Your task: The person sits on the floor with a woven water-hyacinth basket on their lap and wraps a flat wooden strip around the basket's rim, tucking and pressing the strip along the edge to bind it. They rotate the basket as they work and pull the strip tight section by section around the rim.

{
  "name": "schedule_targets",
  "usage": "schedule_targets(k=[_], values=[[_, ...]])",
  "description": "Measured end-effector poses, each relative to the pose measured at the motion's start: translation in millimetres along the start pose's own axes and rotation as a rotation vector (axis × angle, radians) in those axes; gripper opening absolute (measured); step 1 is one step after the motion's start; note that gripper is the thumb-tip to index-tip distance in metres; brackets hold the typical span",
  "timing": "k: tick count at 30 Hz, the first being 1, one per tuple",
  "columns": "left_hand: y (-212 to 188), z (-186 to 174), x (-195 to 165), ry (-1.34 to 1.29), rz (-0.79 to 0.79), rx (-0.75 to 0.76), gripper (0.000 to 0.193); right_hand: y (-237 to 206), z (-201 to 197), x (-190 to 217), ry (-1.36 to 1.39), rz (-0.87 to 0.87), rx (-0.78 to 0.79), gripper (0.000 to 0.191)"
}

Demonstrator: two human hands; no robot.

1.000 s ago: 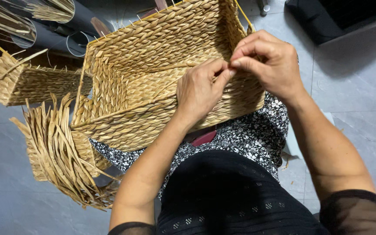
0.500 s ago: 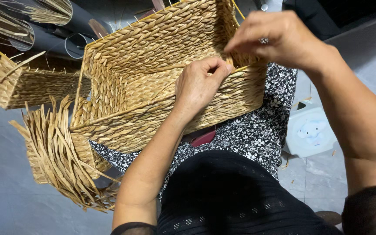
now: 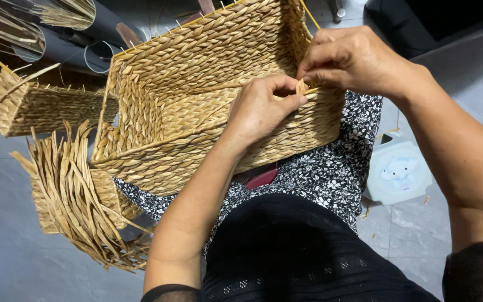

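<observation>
A person's two hands meet at the near right rim of a woven basket resting on the lap.

The left hand lies on the basket's near wall, its fingers touching the rim; the right hand sits just right of it, above the basket's right corner, pinching what appears to be a strand end between the two hands. Left of the basket stands a second woven basket, behind which lie dark tubes. Below and left of the basket, on the floor, lies an unfinished woven piece with loose strands. Right of the basket, beyond the knee, a small plastic stool sits on the floor.
</observation>
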State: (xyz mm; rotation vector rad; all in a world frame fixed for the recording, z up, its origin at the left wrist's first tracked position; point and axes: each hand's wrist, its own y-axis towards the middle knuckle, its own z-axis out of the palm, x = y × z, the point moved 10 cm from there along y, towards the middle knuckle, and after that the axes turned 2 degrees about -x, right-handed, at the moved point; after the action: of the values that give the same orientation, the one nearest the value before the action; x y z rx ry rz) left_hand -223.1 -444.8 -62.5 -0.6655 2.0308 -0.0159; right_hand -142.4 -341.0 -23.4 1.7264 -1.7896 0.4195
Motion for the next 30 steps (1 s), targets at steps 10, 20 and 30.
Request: schedule_targets(k=[10,20,30], values=[[-11.3,-2.8,-21.3,0.203,0.196,-0.185,0.025,-3.2,11.4,-18.8,0.294,0.437,0.158,0.014],[-22.2,5.0,-26.6,0.314,0.288,-0.289,0.025,-4.3,19.5,-20.7,0.101,0.515,0.236,0.011],[-33.5,-4.0,-31.5,0.15,0.455,-0.267,0.028,10.5,14.1,8.8,-0.114,0.189,0.267,0.014]])
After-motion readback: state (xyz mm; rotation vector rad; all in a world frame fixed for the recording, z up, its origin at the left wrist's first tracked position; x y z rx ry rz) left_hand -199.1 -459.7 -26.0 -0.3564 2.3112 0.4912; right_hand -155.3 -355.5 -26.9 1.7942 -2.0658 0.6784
